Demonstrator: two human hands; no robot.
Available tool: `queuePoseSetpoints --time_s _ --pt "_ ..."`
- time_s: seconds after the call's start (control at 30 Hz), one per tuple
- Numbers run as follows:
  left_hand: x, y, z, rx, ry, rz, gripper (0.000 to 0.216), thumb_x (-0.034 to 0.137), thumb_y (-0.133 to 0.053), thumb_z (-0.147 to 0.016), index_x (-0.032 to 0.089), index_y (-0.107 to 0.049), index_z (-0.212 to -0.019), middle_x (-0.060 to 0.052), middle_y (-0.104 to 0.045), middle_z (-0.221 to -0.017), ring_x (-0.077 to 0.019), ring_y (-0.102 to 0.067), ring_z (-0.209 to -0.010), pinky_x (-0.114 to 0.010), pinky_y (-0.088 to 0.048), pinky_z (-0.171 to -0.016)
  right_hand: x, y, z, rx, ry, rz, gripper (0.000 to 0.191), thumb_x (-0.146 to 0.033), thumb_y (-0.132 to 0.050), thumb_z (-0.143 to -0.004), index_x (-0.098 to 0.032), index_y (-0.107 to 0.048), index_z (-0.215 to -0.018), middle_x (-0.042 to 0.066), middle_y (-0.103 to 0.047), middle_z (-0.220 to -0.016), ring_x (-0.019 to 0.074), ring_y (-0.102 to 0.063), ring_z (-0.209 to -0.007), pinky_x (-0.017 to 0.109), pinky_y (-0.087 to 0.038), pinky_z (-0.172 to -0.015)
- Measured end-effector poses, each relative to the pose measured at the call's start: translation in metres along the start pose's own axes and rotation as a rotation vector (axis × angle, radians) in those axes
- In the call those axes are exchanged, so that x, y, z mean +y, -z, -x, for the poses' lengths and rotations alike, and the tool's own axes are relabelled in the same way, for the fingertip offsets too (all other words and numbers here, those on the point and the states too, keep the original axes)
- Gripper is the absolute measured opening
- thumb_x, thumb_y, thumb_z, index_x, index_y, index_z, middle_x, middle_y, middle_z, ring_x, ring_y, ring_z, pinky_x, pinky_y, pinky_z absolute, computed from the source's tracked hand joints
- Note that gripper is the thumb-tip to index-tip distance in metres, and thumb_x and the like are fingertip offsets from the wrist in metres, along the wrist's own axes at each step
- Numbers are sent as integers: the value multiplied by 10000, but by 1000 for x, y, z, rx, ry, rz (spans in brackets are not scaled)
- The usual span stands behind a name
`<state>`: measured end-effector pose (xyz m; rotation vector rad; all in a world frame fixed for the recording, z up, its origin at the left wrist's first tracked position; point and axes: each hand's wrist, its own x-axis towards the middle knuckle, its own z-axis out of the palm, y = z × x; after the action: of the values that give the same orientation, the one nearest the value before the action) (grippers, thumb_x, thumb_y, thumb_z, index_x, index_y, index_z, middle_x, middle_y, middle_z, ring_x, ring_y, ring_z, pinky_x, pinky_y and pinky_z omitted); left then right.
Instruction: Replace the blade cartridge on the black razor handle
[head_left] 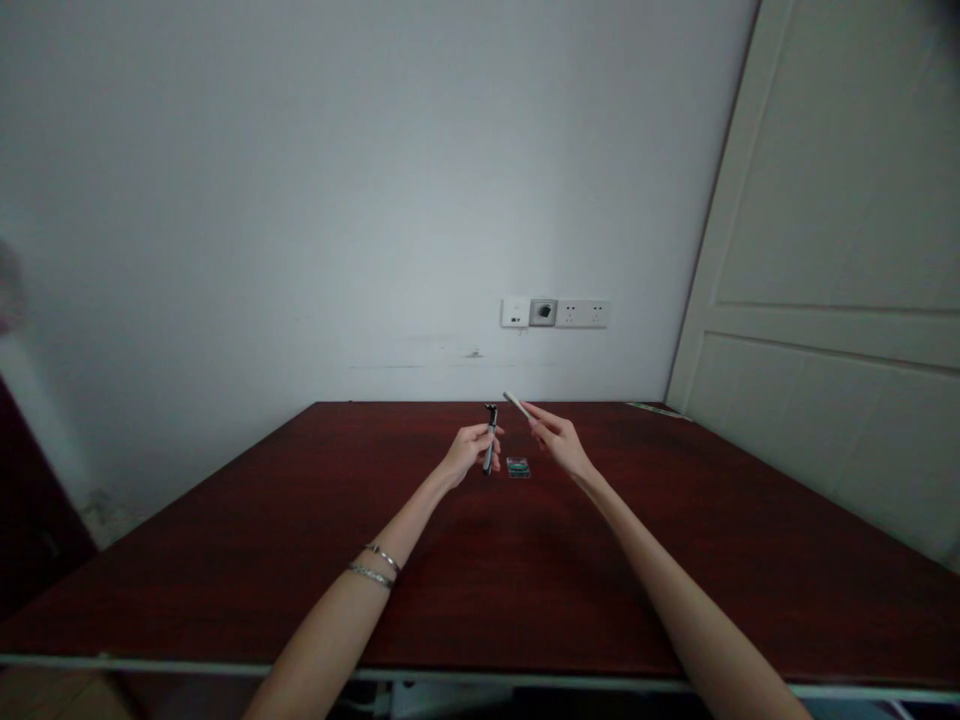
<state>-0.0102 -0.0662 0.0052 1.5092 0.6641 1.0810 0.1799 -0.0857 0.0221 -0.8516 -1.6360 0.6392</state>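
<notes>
My left hand (pixel 471 448) is closed around a slim black-and-silver stick-like tool (pixel 490 440), held nearly upright. Its dark top end is a little wider and looks like a razor's head, though it is too small to be sure. To the right, my right hand (pixel 556 436) pinches a thin pale flat bar (pixel 515 404) that tilts up to the left. The bar and the tool are apart. Between and below the hands, a small clear flat packet (pixel 518 467) with teal and dark markings lies on the table.
The dark red wooden table (pixel 525 580) reaches back to a white wall. Sockets and switches (pixel 555 313) are set in that wall. A pale panelled door (pixel 840 300) stands at the right, and a thin patterned strip (pixel 658 410) lies at the table's back right edge.
</notes>
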Motion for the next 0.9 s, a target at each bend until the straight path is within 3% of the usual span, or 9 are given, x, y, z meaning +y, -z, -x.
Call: queuePoseSetpoints --time_s 0.17,0.27,0.4,0.57,0.63,0.73,0.9 --pt "-1 1 1 -6 4 -19 285 304 -535 -765 109 -543 -973 -11 -556 -668 -112 -579 -464 -205 -437 -435 -2 -3 2 -99 23 40 490 -416 -502 -801 -149 -569 -1207 28 -652 -720 138 -511 -592 263 -418 -565" --pt "-1 1 1 7 4 -33 286 299 -538 -757 104 -547 -967 -11 -555 -667 -113 -578 -455 -209 -440 -427 -2 -2 1 -63 39 66 478 -410 -489 -811 -158 -565 -1209 58 -684 -872 187 -582 -743 310 -456 -673" --pt "0 1 1 17 11 -41 280 290 -552 -742 102 -553 -949 -11 -562 -660 -116 -580 -450 -211 -443 -422 -1 1 0 -103 76 88 445 -400 -504 -807 -178 -586 -1185 73 -635 -1115 222 -580 -946 346 -437 -828" --pt "2 -1 3 21 5 -43 273 297 -579 -726 103 -564 -918 -5 -567 -631 -125 -582 -441 -230 -456 -426 -4 4 1 -55 66 72 443 -402 -506 -808 -185 -585 -1187 68 -656 -1068 212 -604 -896 339 -461 -794" --pt "3 -1 4 27 13 -48 279 302 -603 -714 103 -571 -906 -5 -575 -618 -129 -587 -448 -238 -467 -438 -4 4 2 -94 67 70 426 -400 -520 -801 -196 -602 -1166 57 -679 -999 213 -608 -884 334 -468 -776" --pt "2 0 2 103 22 -74 278 296 -634 -700 104 -588 -895 -14 -593 -623 -129 -594 -456 -228 -463 -436 -2 3 3 -131 19 57 453 -406 -511 -807 -185 -575 -1197 42 -702 -868 208 -620 -780 349 -485 -721" --pt "-5 1 -6 367 -13 -350 162 201 -652 -690 107 -624 -818 -12 -602 -589 -115 -580 -421 -177 -392 -389 4 -8 6 46 121 131 401 -355 -467 -836 -211 -579 -1193 46 -615 -1162 233 -565 -1046 380 -416 -918"
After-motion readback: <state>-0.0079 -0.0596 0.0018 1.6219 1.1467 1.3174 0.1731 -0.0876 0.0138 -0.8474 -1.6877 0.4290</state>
